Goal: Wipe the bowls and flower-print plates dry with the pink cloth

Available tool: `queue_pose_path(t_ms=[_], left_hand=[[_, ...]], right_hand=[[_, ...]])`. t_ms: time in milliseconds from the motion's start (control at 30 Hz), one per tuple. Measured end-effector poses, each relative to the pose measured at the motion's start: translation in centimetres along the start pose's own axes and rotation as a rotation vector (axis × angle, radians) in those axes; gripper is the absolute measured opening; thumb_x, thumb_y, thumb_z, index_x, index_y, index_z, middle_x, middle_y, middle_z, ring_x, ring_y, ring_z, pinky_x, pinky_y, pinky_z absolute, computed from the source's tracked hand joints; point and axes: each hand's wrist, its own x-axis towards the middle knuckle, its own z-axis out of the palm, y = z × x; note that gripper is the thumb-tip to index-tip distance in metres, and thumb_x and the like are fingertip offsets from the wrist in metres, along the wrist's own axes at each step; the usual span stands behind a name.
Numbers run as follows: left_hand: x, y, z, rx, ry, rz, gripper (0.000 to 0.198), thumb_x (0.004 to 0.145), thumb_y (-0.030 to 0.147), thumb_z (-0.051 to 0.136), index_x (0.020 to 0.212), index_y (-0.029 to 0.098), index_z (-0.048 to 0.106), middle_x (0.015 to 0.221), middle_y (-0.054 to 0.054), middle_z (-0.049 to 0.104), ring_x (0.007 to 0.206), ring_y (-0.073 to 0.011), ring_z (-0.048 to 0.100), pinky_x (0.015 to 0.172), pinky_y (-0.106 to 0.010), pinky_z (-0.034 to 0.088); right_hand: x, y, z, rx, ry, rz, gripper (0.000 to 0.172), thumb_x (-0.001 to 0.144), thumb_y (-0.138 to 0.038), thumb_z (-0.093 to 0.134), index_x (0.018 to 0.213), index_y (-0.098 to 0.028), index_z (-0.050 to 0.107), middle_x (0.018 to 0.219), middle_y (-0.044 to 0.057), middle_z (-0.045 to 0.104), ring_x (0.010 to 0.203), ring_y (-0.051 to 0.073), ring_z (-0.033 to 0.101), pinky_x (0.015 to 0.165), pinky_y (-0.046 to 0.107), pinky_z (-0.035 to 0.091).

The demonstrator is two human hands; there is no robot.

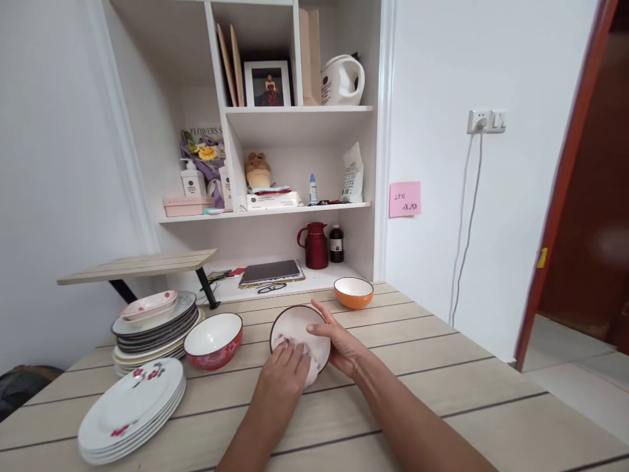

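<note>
In the head view, a round, dark-rimmed bowl (293,321) sits tilted between both hands, open side toward the person, with no long axis. The right hand (346,346) clasps its right edge, thumb inside; the left hand (282,375), fingers bunched on a pale cloth (311,373), presses into its lower part.

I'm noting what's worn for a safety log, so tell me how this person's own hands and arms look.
The left hand and right hand are both ungloved. No watch or bracelet shows at either wrist. Both forearms are uncovered up to the picture's edge, with no sleeve in view. No ring shows, though some fingers are hidden.
</note>
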Motion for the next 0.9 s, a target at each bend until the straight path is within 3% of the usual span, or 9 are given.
queue_pose_path(t_ms=[167,267,400,533,767,900], left_hand=[[0.6,1.7,-0.4,0.003,0.012,-0.248,0.024,0.085,0.024,0.066,0.104,0.010,0.061,0.081,-0.006,0.069,0.078,-0.0235,0.067,0.085,-0.043,0.057],[0.7,2.2,-0.5,0.020,0.054,-0.304,0.023,0.087,0.022,0.063,0.108,0.012,0.060,0.087,-0.007,0.069,0.081,-0.0236,0.067,0.087,-0.044,0.056],[0.7,2.4,-0.1,0.003,0.067,-0.357,0.029,0.090,0.010,0.051,0.117,0.014,0.057,0.100,-0.008,0.070,0.092,-0.0233,0.067,0.092,-0.044,0.053],[0.5,2.1,0.4,-0.091,0.037,-0.271,0.042,0.089,0.006,0.043,0.128,0.016,0.051,0.112,-0.010,0.068,0.102,-0.0234,0.065,0.095,-0.045,0.052],[0.4,-0.6,-0.1,-0.210,-0.092,0.027,0.040,0.094,0.009,0.043,0.129,0.022,0.053,0.124,-0.007,0.065,0.116,-0.0208,0.057,0.101,-0.044,0.047],[0.6,-1.3,-0.7,-0.154,-0.059,0.115,0.033,0.095,0.012,0.044,0.121,0.024,0.059,0.121,-0.004,0.066,0.114,-0.0205,0.057,0.105,-0.046,0.043]], right_hand=[[-0.6,0.8,1.8,0.054,-0.053,0.002,0.110,0.061,-0.027,0.081,0.150,-0.034,0.017,0.089,0.001,0.068,0.066,0.017,0.063,0.059,0.027,0.046],[-0.8,1.4,2.7,0.071,-0.034,-0.015,0.111,0.062,-0.031,0.081,0.151,-0.035,0.015,0.082,0.000,0.068,0.060,0.015,0.060,0.052,0.022,0.040],[-0.7,2.0,3.2,0.109,-0.027,-0.076,0.089,0.068,-0.036,0.075,0.145,-0.034,0.032,0.088,0.001,0.069,0.064,0.017,0.061,0.050,0.022,0.036],[-0.8,0.8,2.9,0.032,-0.016,-0.095,0.064,0.069,-0.030,0.069,0.131,-0.030,0.053,0.086,0.001,0.070,0.074,0.020,0.063,0.061,0.027,0.043],[-1.6,-2.7,0.7,-0.214,-0.084,-0.083,0.060,0.064,-0.018,0.068,0.122,-0.030,0.063,0.104,0.001,0.071,0.101,0.024,0.060,0.083,0.033,0.043],[-1.8,-3.7,-0.4,-0.324,-0.157,-0.035,0.060,0.063,-0.017,0.070,0.121,-0.032,0.063,0.111,0.000,0.069,0.104,0.025,0.059,0.086,0.035,0.043]])
